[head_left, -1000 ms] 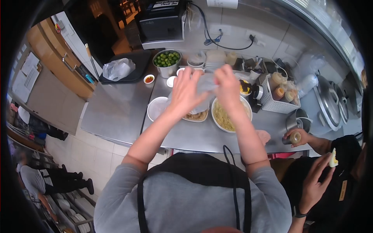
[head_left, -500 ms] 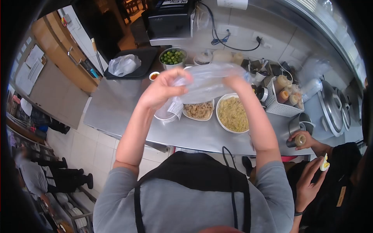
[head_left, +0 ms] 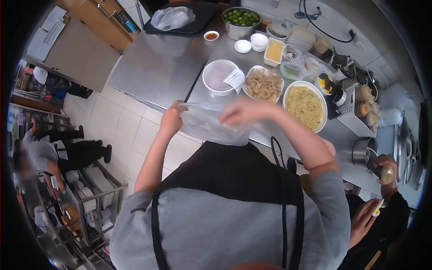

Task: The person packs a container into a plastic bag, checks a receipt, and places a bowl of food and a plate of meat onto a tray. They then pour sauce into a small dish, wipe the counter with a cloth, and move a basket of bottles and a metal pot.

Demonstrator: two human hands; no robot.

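A clear plastic bag [head_left: 202,123] hangs in front of my apron, at the front edge of the steel counter. My left hand [head_left: 172,119] is closed on the bag's left top corner. Over the bag's right side is my right hand [head_left: 247,111], blurred by motion, its fingers bent down against the plastic; their grip cannot be made out. Just beyond the bag stands a round white tub [head_left: 209,74] with a printed paper slip [head_left: 234,80] on its side. To its right are a bowl of pale brown strips [head_left: 264,85] and a large oval bowl of yellow rice-like food [head_left: 304,107].
Behind are a pot of green limes [head_left: 242,18], small white dishes [head_left: 259,41], a sauce dish [head_left: 211,35] and a yellow-filled container [head_left: 273,50]. A bottle basket [head_left: 355,110] stands right. A co-worker's hands [head_left: 366,220] hold a jar and an egg piece; another person [head_left: 45,157] stands far left.
Both my hands have come down and towards me with the bag, from above the counter to its front edge. The view has tilted, showing the tub and bowls more fully.
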